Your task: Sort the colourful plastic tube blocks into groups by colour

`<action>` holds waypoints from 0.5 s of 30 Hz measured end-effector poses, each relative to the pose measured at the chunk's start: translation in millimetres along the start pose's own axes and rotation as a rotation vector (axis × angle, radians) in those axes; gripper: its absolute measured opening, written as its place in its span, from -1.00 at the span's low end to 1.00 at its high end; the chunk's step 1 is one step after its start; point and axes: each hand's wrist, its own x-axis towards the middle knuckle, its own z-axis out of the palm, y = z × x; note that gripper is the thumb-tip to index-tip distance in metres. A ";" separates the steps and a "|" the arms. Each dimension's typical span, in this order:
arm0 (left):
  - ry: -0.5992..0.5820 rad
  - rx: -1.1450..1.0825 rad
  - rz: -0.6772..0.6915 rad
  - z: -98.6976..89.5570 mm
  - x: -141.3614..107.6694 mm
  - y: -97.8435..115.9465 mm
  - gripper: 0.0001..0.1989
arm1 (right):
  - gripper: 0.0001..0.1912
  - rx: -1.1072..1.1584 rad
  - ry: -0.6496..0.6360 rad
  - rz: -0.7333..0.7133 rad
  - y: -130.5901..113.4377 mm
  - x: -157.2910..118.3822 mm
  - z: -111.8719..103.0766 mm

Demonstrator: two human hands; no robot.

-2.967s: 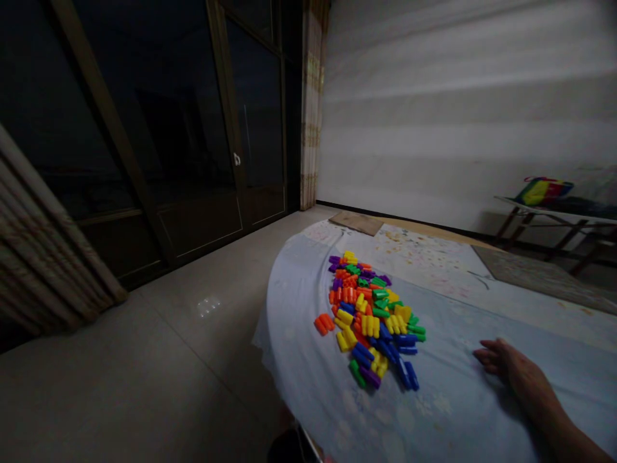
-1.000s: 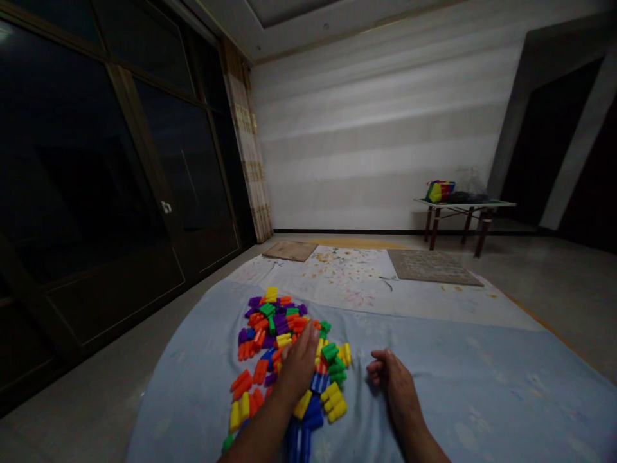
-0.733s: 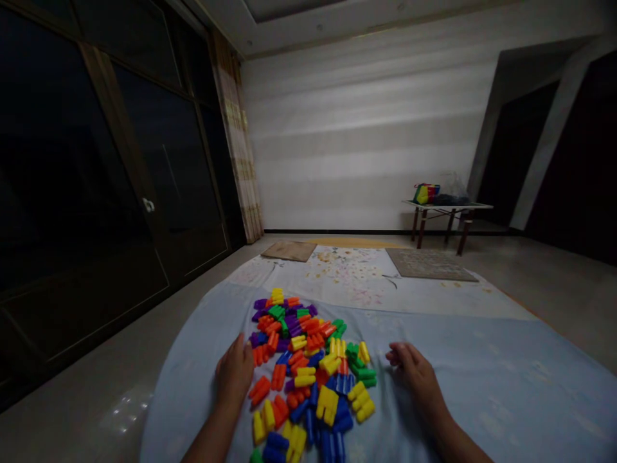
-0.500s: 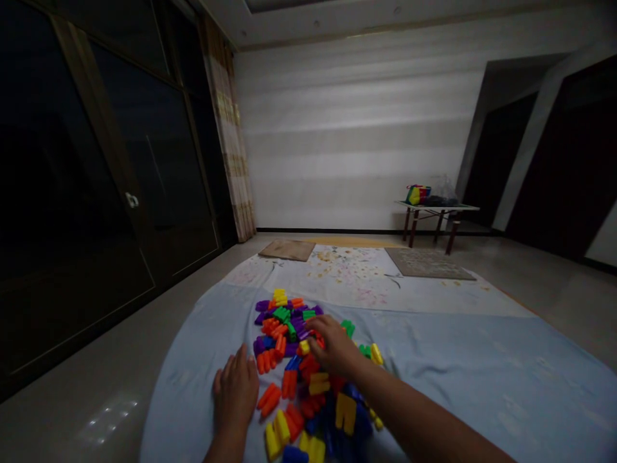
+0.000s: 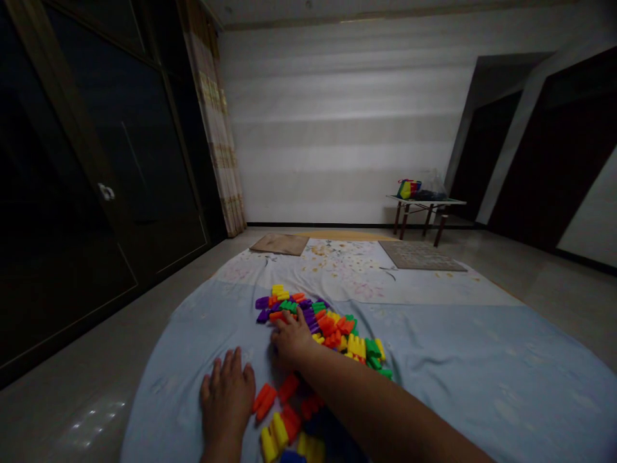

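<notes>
Lying wide, the cloth (image 5: 457, 347) could bunch and spill the blocks (image 5: 330, 323) off its near half if the right hand (image 5: 292, 339) pushes too hard. A big mat (image 5: 419, 255) and small mat (image 5: 279, 244) sit at its far end. The right arm (image 5: 380, 408) hides some blocks. Its fingers bend over others; gripping or not, can't tell. The left hand (image 5: 227, 395) lies open toward the cloth's left side.

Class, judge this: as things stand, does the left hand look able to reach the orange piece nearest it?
Probably yes: the left hand is close beside the orange piece, fingers spread, with nothing visible between them.
</notes>
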 end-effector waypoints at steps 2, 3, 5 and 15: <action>-0.053 -0.008 -0.014 -5.6 0.5 2.5 -0.46 | -0.54 -0.038 0.000 0.030 21.1 -21.2 -2.8; -0.079 -0.010 -0.023 -7.9 0.7 3.4 -0.46 | -0.54 -0.057 -0.002 0.046 33.1 -33.0 -3.9; -0.108 -0.003 -0.035 -10.9 1.0 4.7 -0.46 | -0.56 -0.089 -0.019 0.088 58.5 -57.2 -7.4; -0.112 0.027 -0.011 -10.2 1.5 4.1 -0.47 | -0.55 0.030 0.062 -0.013 8.2 -87.7 -30.8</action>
